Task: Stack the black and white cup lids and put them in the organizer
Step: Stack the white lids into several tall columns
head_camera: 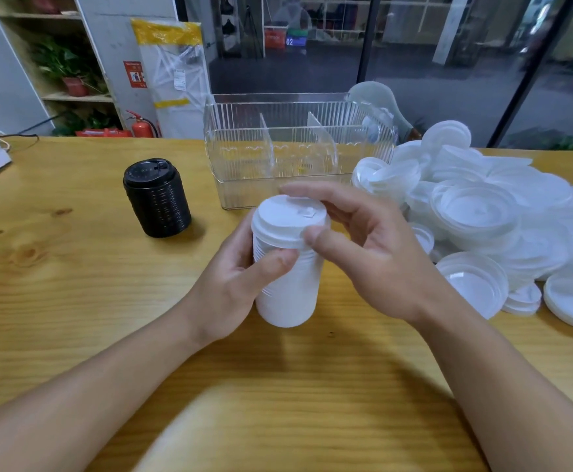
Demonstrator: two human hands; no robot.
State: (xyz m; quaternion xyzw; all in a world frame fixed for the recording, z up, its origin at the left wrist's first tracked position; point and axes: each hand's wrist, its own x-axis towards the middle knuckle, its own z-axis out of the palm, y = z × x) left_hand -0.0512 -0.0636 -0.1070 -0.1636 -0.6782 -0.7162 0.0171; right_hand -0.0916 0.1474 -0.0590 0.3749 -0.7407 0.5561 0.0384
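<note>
1. White stack [287,267]: tall column of nested white lids, held off the desk [74,284] at centre, in front of the organizer.
2. Left hand [234,281] grips the stack's side, thumb across the front, fingers curled round the back.
3. Right hand [373,253] sits at the top lid [288,221]; fingers spread and mostly straight, reaching over the lid's far rim, thumb tip at the near rim. Looks like seating or aligning the top lid, but whether it pinches the rim I cannot tell.
4. Black stack [157,199]: black lids already nested into one column, standing on the desk to the left, well apart from the hands, not in the organizer.
5. Organizer [295,144]: clear ribbed box with two dividers, behind the hands. No stack inside; a few white lids show at or behind its right end, unclear whether inside.
6. Loose white lids [482,212]: large untidy pile on the desk at right, many not yet stacked.
7. Progress, as a judgement: black stacking appears done, white stacking partway, nothing placed yet. Left: finish the white pile, then load both stacks into compartments.
</note>
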